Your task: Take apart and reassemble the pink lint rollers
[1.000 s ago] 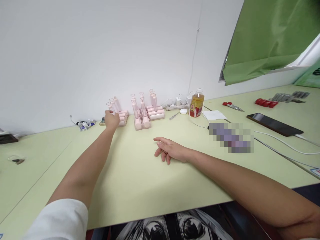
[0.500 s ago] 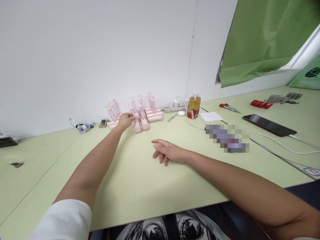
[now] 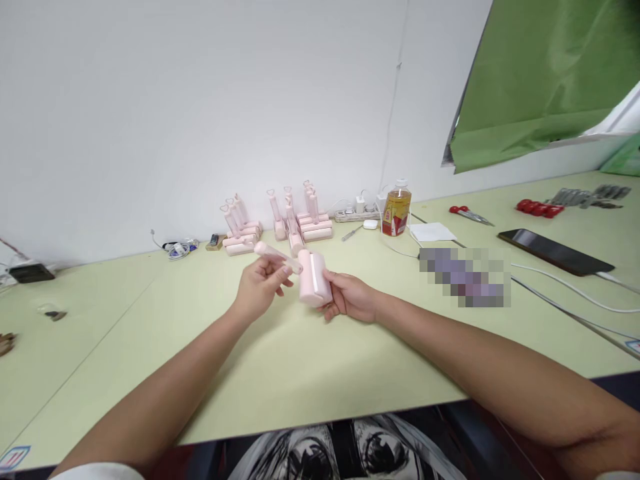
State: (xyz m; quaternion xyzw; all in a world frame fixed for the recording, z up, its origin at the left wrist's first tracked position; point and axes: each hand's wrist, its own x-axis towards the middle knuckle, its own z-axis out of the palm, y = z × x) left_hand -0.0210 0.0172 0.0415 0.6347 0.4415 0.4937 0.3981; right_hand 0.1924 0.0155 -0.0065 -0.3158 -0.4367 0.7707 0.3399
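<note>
A pink roller-like object (image 3: 314, 279) is held above the table, its thick cylindrical body tilted. My right hand (image 3: 350, 297) grips that body from the right side. On the left, my left hand (image 3: 261, 287) has its fingers closed round the slim pale pink handle (image 3: 275, 255), which meets the body's upper left. Behind my hands, several similar pink objects (image 3: 241, 233) stand near the wall, with slim upright parts on thick bases; more of them (image 3: 315, 223) are grouped to the right.
On the pale green table (image 3: 280, 373), a drink bottle (image 3: 397, 212), power strip (image 3: 350, 216), screwdriver (image 3: 352, 233) and white paper (image 3: 433, 232) lie beyond my right hand. Farther right are a phone (image 3: 548, 251), cables and red-handled tools (image 3: 540, 209). Bundled cables (image 3: 179, 249) lie back left.
My left hand has come back from the group of pink objects, bringing one of them toward me. My right hand has taken hold of its body. The view has shifted slightly left.
</note>
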